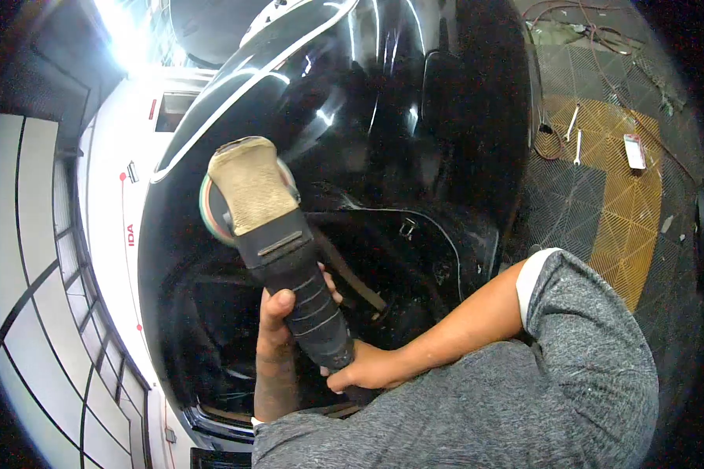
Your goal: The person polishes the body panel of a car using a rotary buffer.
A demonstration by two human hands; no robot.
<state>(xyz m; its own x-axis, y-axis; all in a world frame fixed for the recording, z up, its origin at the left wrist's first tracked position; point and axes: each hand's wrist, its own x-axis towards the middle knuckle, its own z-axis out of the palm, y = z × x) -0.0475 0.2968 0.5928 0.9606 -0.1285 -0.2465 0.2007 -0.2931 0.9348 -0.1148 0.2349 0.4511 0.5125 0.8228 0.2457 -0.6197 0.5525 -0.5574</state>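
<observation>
A polisher (309, 305) with a black ribbed body is held out at a slant in front of me. A tan cover (250, 184) wraps its head, and the coloured rim of a round pad (213, 207) shows beneath. My left hand (278, 313) is closed around the middle of the body, its thumb on the near side. At the lower end of the tool, my right hand (365, 367) is closed around the handle, with part of its fingers hidden. Behind the polisher is a glossy black car body (368, 102); whether the pad touches it I cannot tell.
Below the tool lies a dark opening (368, 258) in the bodywork, with edges and a strap-like strip. On the tiled floor (555, 211) at right are two wrenches (577, 147), a small white-and-red packet (634, 152) and hoses (594, 31). A white wall (113, 234) stands at left.
</observation>
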